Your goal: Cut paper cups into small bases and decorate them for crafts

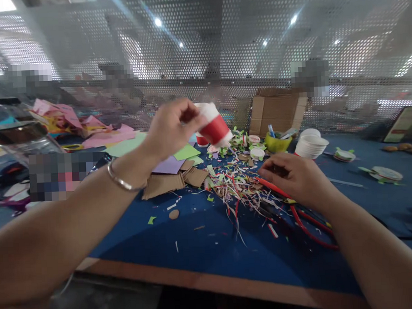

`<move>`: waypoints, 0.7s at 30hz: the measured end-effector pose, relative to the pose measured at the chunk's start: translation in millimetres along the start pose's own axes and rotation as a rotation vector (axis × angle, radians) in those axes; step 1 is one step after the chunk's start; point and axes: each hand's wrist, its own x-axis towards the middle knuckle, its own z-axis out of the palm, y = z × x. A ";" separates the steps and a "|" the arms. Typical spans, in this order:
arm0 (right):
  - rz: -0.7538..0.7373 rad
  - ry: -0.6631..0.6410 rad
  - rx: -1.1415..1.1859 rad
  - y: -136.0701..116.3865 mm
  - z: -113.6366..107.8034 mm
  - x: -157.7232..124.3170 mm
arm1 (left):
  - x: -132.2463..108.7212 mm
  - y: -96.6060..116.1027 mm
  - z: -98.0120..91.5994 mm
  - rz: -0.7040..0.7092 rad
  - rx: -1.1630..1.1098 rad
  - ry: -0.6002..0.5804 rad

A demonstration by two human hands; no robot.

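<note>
My left hand (pixel 172 128) is raised over the middle of the table, its thumb and fingers pinching a red and white paper cup (pixel 215 126). The cup is tilted and a little blurred. Low over a heap of paper scraps (pixel 236 185) is my right hand (pixel 292 176), fingers loosely bent with a gap between thumb and fingers and nothing visible in them. Just beneath it lies a red tool with a yellow joint and long handles (pixel 312 234), which looks like scissors. Another red and white cup (pixel 201 140) stands partly hidden behind the left hand.
Cardboard pieces (pixel 164 183) and coloured paper (pixel 170 165) lie left of centre. A stack of white cups (pixel 310 144), a yellow-green container (pixel 277 143) and small paper turtles (pixel 386 174) are to the right. A cardboard box (pixel 275 112) stands before the perforated screen. At left is a clear jar (pixel 31 146).
</note>
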 end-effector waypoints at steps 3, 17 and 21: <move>0.002 0.063 0.078 -3.2 1.7 -1.1 | -49.6 26.8 12.2 -0.019 0.033 -0.125; 0.006 -0.069 0.470 -41.5 16.7 -8.5 | -98.5 22.7 55.5 -0.255 -0.342 -0.206; 0.036 -0.014 0.443 -40.2 12.5 -8.7 | -107.1 25.9 56.2 -0.481 -0.620 -0.396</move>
